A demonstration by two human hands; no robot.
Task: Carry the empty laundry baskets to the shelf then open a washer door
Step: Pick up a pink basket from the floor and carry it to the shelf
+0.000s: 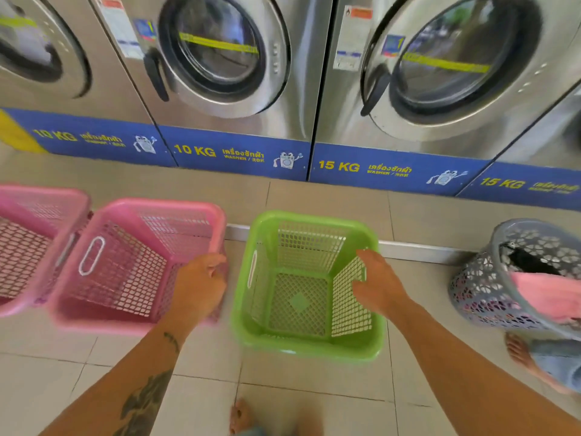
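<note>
Left hand [201, 278] closed over right rim of pink basket [132, 265]; right hand [377, 284] loosely open against right wall of green basket [301, 287], grasp not certain. Both baskets empty, on tiled floor [314, 382] before washer [220, 55], its door shut. Left of green basket, another pink basket [28, 243]; right of it, grey hamper [503, 278] holding clothes.

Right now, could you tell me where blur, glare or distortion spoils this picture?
Head view: wide-angle bending curves the washer row; window reflections glaze the door glass; motion blur smears the pink basket and left hand; the green basket stays fairly sharp.
</note>
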